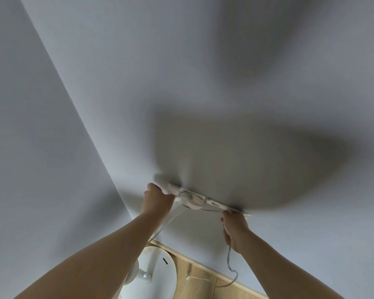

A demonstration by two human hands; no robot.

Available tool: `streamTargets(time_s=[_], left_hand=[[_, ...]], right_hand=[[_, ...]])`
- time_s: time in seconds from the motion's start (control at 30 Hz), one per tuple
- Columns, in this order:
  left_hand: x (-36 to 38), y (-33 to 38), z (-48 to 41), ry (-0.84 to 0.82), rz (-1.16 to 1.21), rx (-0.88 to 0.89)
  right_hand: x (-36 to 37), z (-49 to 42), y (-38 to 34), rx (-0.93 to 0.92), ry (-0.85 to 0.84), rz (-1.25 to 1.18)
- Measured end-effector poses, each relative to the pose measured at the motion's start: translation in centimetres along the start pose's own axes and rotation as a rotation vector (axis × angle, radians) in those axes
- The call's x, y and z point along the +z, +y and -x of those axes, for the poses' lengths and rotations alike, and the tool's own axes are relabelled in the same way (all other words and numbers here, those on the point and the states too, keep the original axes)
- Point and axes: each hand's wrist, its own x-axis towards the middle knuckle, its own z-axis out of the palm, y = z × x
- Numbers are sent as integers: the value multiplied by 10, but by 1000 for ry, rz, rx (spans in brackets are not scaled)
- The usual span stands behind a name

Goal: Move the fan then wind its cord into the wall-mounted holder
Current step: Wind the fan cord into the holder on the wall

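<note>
Winding is the step in hand, as I read it: both bare arms reach up to a long, pale holder (205,201) fixed flat against a smooth grey-blue wall (95,104). My left hand (158,196) is closed around the holder's left end, where a bundle of white cord (191,200) already sits bunched near the middle. My right hand (235,229) is curled shut on the cord just below the holder's right end — a thin grey length trails from that fist down the wall and loops toward the wooden floor (203,279).

The fan (153,275) stands below at the foot of the wall, its round white base matte and smooth, with a short pole rising from it, so I judge the moving done. Another run of cord slants from the holder down toward the fan.

Motion blur softens the holder, so its exact shape — hooks or slots — is hard to tell. Next, I would need to carry the slack across and lay another loop, keeping light tension.
</note>
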Motion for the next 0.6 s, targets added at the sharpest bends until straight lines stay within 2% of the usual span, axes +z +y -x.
streamTargets(time_s=[0.07, 0.17, 0.4, 0.6], left_hand=[[-7, 4, 4, 122, -100, 169], [-14, 8, 9, 96, -173, 294], [-29, 3, 9, -64, -189, 198], [-46, 6, 14, -117, -342, 166]], right_hand=[[1, 7, -4, 8, -5, -132], [2, 13, -6, 0, 41, -213], [-9, 30, -15, -148, 77, -186], [-9, 42, -31, -268, 81, -197]])
